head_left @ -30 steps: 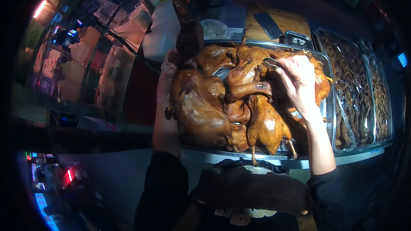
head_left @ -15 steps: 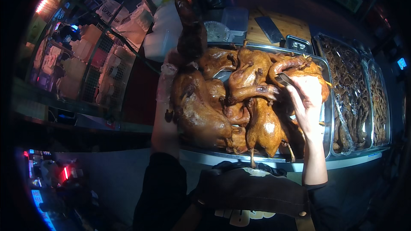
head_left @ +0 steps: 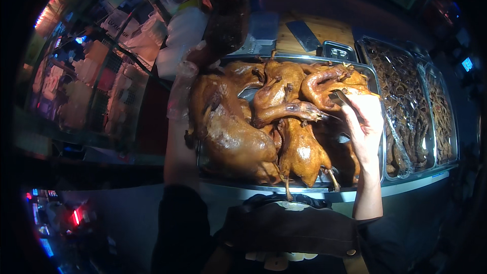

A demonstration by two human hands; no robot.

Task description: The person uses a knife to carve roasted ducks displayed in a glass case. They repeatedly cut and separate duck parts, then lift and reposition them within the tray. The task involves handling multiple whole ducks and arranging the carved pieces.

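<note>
My left hand (head_left: 186,71), in a clear plastic glove, is closed around the narrow end of a dark brown roasted bird (head_left: 225,20), held up beyond the tray's far left corner. My right hand (head_left: 366,116) is bare and brightly lit above the tray's right side. Its thumb and fingers pinch a short flat metal tool (head_left: 340,97) that looks like tweezers. Below and around lie several glossy roasted ducks (head_left: 304,149) in a metal tray (head_left: 381,137). One duck's curved neck (head_left: 317,83) is beside the tool; whether they touch is unclear.
To the right stand trays of dark cooked pieces (head_left: 406,91), partly under clear film. Behind the duck tray are a wooden board (head_left: 329,33), a cleaver (head_left: 303,35) and a small metal lid (head_left: 339,50). White containers (head_left: 177,40) and a glass-fronted partition (head_left: 114,71) are at left.
The view has shifted, so the tray appears further left. The dark bird in my left hand has risen and looks larger. My right hand has moved slightly right relative to the ducks, still pinching the tool.
</note>
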